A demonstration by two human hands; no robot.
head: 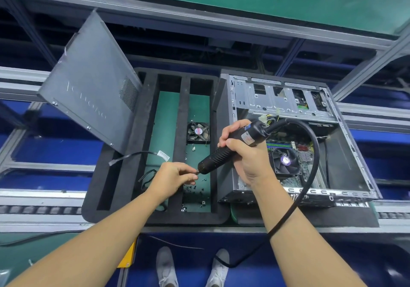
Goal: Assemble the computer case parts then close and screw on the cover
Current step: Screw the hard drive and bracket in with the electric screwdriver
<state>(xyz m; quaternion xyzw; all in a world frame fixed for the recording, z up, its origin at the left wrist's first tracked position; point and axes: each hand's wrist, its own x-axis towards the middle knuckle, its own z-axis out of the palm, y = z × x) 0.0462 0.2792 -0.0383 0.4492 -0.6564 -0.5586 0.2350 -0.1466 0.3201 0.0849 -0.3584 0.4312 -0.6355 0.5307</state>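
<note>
The open computer case (346, 158) lies on its side at the right, its motherboard and CPU fan (285, 161) showing. Its grey side cover (88, 82) leans upright at the left of the black foam tray (137, 153). My right hand (246, 151) grips a black electric screwdriver (224, 153), tip pointing down-left over the tray. My left hand (175, 178) pinches something small at the screwdriver's tip; what it is is too small to tell. A loose case fan (198, 132) lies in the tray's right slot, with several small screws (193, 188) below it.
The screwdriver's black cord (310, 175) loops over the case and down past my right forearm. Thin black cables (137, 154) lie in the tray's left slots. A conveyor rail (40, 209) runs along the bench front. My shoes (165, 266) stand on the blue floor below.
</note>
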